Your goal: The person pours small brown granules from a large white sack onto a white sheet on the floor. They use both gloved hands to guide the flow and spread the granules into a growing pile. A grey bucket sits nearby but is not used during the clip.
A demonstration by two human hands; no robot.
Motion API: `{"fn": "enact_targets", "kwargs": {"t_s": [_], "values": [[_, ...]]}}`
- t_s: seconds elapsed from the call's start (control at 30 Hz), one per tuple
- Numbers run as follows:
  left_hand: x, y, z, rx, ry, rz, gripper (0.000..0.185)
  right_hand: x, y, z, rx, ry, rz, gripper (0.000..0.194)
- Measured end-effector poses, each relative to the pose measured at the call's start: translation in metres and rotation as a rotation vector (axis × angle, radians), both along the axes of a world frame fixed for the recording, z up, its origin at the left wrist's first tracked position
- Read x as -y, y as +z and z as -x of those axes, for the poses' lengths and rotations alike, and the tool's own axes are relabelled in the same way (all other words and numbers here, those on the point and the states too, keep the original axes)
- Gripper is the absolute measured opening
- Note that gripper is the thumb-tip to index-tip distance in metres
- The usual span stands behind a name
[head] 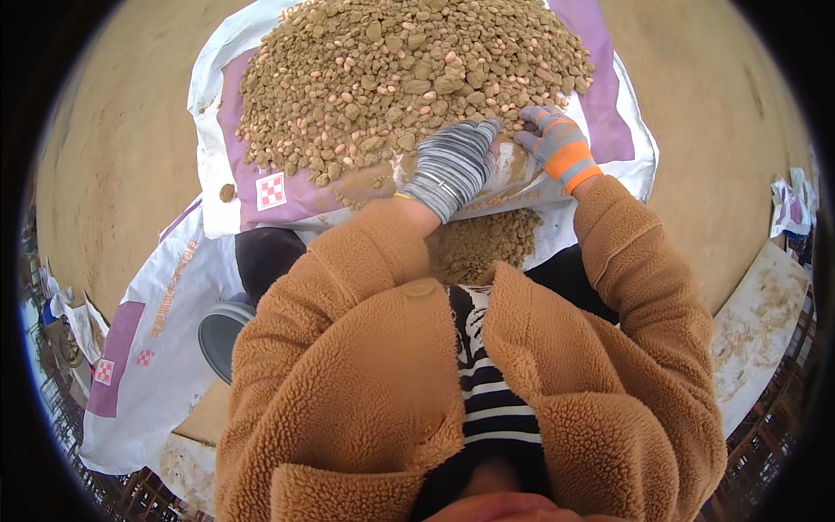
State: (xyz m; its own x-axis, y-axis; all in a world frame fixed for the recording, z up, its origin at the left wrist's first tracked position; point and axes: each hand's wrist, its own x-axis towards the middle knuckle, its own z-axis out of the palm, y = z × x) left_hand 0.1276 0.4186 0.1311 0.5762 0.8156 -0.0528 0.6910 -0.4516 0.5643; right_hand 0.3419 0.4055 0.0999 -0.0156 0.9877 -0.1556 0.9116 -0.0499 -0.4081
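A broad heap of brown soil clods (pixel 365 78) mixed with pinkish peanut kernels (pixel 346 97) lies on a white and purple woven sack (pixel 228 124). At the heap's near edge, my left hand (pixel 453 166) wears a grey striped knit glove and bends over the soil, palm down. Its fingertips are partly hidden, so what they hold cannot be seen. Just to its right, my right hand (pixel 561 145), in a grey and orange glove, touches the same edge. Its thumb and forefinger are apart with nothing visible between them.
Finer brown soil (pixel 489 241) lies below the sack's near edge, between my knees. A grey bucket (pixel 225 336) stands at my left beside another white woven sack (pixel 163 287). Tan ground (pixel 711 130) surrounds the heap. A stained pale slab (pixel 757 333) lies at the right.
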Motion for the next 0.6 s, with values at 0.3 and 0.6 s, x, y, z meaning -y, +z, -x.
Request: {"fn": "enact_targets", "kwargs": {"t_s": [0.3,0.6], "values": [[-0.025,-0.020,-0.037,-0.278,-0.184,-0.092,0.019,-0.003,0.010,0.019,0.264,0.113,-0.071,0.019],[-0.018,-0.021,-0.036,-0.298,-0.203,-0.166,0.019,-0.002,0.010,0.025,0.220,-0.013,0.016,0.025]]}}
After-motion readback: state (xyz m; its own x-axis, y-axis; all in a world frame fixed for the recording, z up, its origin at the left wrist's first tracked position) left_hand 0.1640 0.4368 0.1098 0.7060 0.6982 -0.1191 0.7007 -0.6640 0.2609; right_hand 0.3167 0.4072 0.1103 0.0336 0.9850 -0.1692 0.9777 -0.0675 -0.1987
